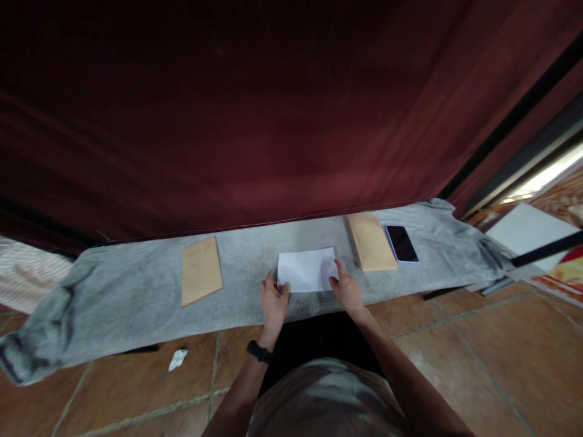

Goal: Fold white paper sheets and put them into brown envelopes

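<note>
A white sheet of paper (307, 271), wider than it is deep, is held between my two hands just over the cloth-covered bench. My left hand (274, 298) pinches its left edge, thumb on top and fingers at the side. At the right edge, my right hand (347, 290) grips the paper with the thumb over its lower corner and the index finger along the side. To the left lies a brown envelope (201, 271). A stack of brown envelopes (371, 243) rests to the right of the paper.
A phone with a dark screen (402, 244) lies beside the envelope stack. Grey cloth (132, 297) covers the long narrow bench. Behind it hangs a dark red curtain (273, 133). A crumpled white scrap (178, 359) is on the tiled floor. A white board (532, 233) stands at far right.
</note>
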Motion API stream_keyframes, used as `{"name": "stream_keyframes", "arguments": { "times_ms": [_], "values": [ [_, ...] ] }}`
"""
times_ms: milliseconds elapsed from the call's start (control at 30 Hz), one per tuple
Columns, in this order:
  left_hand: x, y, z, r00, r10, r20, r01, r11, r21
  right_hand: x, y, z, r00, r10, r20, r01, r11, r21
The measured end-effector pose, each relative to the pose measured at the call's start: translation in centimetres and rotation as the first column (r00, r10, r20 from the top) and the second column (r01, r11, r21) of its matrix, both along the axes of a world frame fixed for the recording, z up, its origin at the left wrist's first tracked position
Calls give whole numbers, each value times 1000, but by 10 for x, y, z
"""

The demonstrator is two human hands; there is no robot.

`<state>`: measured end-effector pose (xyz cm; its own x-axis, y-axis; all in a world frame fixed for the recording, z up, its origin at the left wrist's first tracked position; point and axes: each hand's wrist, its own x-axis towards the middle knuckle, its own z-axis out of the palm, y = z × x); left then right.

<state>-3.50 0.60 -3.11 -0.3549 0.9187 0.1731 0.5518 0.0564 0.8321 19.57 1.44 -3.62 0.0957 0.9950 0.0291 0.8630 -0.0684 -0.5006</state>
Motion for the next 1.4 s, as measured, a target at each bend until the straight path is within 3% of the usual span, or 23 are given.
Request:
{"name": "stream_keyframes", "arguments": {
  "times_ms": [67,133,233,367,633,733,867,933,1167,1267,1333,1400],
  "values": [
    [4,-1,2,954,-27,-298,36,999,23,-1,-1,-1,999,29,42,-28,1000,-11],
    [19,2,5,863,-152,-483,171,985,-3,-1,-1,-1,997,52,64,-50,998,-26],
    [50,17,5,724,-323,-610,331,938,-104,-1,1,0,995,73,72,-69,996,-62],
    [68,40,-4,642,-379,-667,323,922,-214,1,2,1,995,78,61,-74,994,-77],
    [28,43,-17,637,-314,-704,205,949,-239,-2,-2,-8,992,60,115,-54,997,-47],
    [38,42,-14,656,-262,-707,164,965,-206,-3,-3,-10,989,58,136,-57,998,-11],
    [68,51,-14,629,-374,-681,304,925,-227,-4,-4,-10,987,67,147,-72,997,28],
    [73,58,-15,626,-393,-674,313,918,-245,-3,-5,-9,987,75,142,-83,995,48],
    [18,66,-16,663,-278,-695,184,960,-210,-3,-6,-13,992,64,108,-73,994,84],
    [18,55,-14,684,-203,-701,122,979,-165,-4,-5,-15,996,46,75,-52,996,78],
    [34,46,-13,674,-257,-692,207,966,-156,-3,-4,-15,998,31,48,-35,996,81],
    [57,37,-13,635,-378,-673,356,917,-179,-3,-3,-14,1000,18,23,-20,997,78]
  ]
}}
